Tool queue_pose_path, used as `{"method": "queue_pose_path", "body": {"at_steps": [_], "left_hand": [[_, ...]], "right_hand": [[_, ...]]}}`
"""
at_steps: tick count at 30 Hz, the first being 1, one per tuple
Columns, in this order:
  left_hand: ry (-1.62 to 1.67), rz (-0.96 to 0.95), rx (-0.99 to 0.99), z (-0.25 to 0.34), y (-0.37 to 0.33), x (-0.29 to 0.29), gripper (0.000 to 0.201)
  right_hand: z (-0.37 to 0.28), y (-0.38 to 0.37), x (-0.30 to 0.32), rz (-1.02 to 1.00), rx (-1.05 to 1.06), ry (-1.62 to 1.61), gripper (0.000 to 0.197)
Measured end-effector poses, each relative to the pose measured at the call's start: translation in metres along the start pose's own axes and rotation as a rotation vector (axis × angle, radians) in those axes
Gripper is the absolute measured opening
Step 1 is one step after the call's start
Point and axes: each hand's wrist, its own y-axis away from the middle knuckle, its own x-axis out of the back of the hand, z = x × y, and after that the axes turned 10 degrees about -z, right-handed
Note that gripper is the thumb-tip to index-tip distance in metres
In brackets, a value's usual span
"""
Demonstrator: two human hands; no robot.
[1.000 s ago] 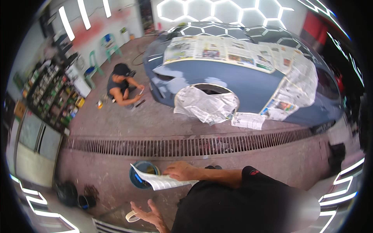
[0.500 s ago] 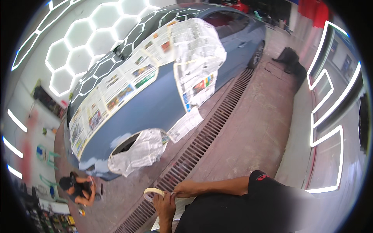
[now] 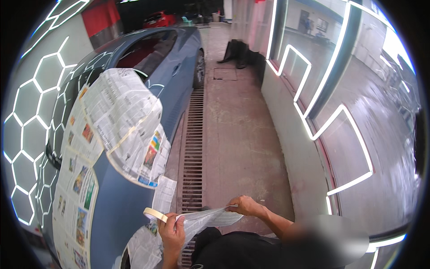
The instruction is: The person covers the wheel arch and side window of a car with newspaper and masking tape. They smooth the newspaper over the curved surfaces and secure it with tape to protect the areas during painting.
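Note:
My left hand (image 3: 172, 232) is closed around a cream roll of masking tape (image 3: 155, 214), which sticks out past the fingers on the left. Stretched between both hands is a thin whitish newspaper sheet (image 3: 201, 223), its left corner at my left fingers. My right hand (image 3: 246, 206) pinches the sheet's far corner. Left of my hands stands a blue-grey car (image 3: 117, 201). Newspaper (image 3: 121, 105) taped along its edges covers its windscreen side and door area, and more newspaper (image 3: 145, 251) hangs by the front wheel arch.
A slotted floor drain (image 3: 193, 148) runs along the car's side. To the right, a low wall (image 3: 280, 148) carries windows framed by bright light strips (image 3: 309, 74). A dark draped object (image 3: 237, 53) sits against the wall farther off. At the back is a red car (image 3: 160, 19).
My view has swung to the right, along the car's side. My hands, close together before, are now apart with the newspaper sheet spread between them; the right hand has moved away rightward.

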Motion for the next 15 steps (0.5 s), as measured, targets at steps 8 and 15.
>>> {"method": "queue_pose_path", "body": {"at_steps": [8, 15], "left_hand": [[0.143, 0.041, 0.045, -0.105, -0.206, -0.035, 0.025], [0.235, 0.025, -0.060, -0.135, -0.388, -0.074, 0.025]], "right_hand": [[0.043, -0.063, 0.112, 0.257, -0.340, -0.015, 0.028], [0.068, -0.086, 0.211, 0.622, -0.478, -0.323, 0.026]]}}
